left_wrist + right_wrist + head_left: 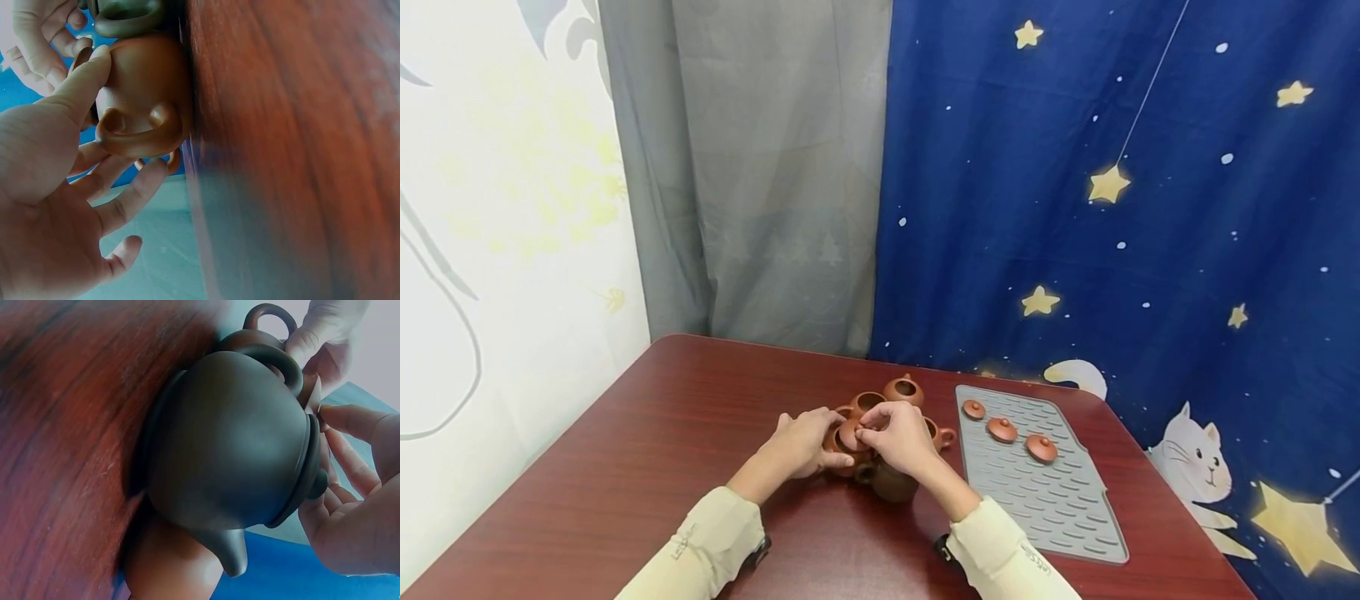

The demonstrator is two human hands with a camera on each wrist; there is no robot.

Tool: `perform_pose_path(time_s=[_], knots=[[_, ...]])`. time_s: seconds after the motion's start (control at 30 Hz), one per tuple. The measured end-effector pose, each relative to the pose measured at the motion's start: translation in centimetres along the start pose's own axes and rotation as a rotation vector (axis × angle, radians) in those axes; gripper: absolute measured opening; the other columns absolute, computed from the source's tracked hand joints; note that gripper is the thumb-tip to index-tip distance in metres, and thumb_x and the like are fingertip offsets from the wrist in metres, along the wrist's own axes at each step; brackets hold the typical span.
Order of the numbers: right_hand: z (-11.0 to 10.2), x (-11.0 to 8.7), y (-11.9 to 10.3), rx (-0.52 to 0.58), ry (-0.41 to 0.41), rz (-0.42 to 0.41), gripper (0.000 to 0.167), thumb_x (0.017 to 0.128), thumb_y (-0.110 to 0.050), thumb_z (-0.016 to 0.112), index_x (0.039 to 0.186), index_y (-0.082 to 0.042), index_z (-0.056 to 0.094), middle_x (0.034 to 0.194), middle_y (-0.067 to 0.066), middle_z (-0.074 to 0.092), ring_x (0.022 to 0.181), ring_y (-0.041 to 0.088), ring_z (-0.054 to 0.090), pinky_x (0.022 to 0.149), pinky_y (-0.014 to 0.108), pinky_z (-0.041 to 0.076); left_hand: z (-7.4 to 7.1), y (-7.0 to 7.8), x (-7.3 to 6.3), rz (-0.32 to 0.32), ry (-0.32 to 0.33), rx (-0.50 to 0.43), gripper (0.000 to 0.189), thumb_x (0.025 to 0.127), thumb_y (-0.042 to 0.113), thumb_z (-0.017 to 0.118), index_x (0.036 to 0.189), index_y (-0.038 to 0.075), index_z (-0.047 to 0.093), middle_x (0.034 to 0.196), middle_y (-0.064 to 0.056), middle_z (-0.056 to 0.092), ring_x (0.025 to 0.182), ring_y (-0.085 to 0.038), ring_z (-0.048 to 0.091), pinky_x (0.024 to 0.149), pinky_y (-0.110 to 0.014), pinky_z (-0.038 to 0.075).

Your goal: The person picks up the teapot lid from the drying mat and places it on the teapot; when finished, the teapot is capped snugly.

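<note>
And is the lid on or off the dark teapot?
On: in the right wrist view, the dark lid sits over the dark teapot's mouth, its knob showing.

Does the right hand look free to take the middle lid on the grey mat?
Probably not yet: the right hand pinches another lid, though nothing covers the middle lid on the mat.

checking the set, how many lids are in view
5: left lid, middle lid and right lid on the grey mat; held lid in the right hand; dark lid on the dark teapot. Some may be hidden.
</note>
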State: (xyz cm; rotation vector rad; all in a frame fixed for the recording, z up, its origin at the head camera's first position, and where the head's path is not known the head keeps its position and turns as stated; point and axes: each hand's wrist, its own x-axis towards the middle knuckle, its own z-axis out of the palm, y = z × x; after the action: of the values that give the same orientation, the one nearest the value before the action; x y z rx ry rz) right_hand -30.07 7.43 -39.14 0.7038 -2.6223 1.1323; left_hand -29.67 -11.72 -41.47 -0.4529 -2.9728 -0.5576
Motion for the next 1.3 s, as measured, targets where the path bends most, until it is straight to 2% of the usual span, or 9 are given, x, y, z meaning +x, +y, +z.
perform_pose_path(time_s=[0.53, 0.77, 1.3], knots=[[0.7, 0.5, 0.1, -0.039, 0.003, -0.006, 0.005, 0.083, -0.015, 0.08, 0.085, -0.014, 0.075, 0.078, -0.008, 0.071, 0.055, 0.002, 0.053, 0.05, 0.024, 0.044, 0.0, 0.2, 0.0, 0.001, -0.001, -0.003, 0.071, 0.075, 0.055, 0.08, 0.128, 0.012, 0.063, 0.127, -0.004, 0.063, 0.118, -0.024, 0.06, 0.089, -0.056, 0.037], [0.9, 0.3, 0.2, -0.053, -0.011, -0.011, 0.005, 0.081, -0.014, 0.08, 0.083, -0.016, 0.076, 0.08, -0.01, 0.071, 0.068, 0.0, 0.061, 0.061, 0.023, 0.049, 0.1, 0.1, -0.3, 0.031, 0.025, -0.013, 0.067, 0.075, 0.054, 0.081, 0.126, 0.013, 0.064, 0.123, -0.002, 0.064, 0.115, -0.022, 0.061, 0.084, -0.052, 0.037], [1.1, 0.8, 0.3, -0.068, -0.023, -0.036, 0.005, 0.082, -0.015, 0.08, 0.085, -0.015, 0.076, 0.082, -0.008, 0.072, 0.069, 0.001, 0.063, 0.062, 0.023, 0.049, 0.0, -0.1, 0.0, 0.024, 0.019, -0.006, 0.066, 0.077, 0.053, 0.08, 0.127, 0.013, 0.063, 0.12, -0.002, 0.063, 0.114, -0.022, 0.061, 0.085, -0.053, 0.038]])
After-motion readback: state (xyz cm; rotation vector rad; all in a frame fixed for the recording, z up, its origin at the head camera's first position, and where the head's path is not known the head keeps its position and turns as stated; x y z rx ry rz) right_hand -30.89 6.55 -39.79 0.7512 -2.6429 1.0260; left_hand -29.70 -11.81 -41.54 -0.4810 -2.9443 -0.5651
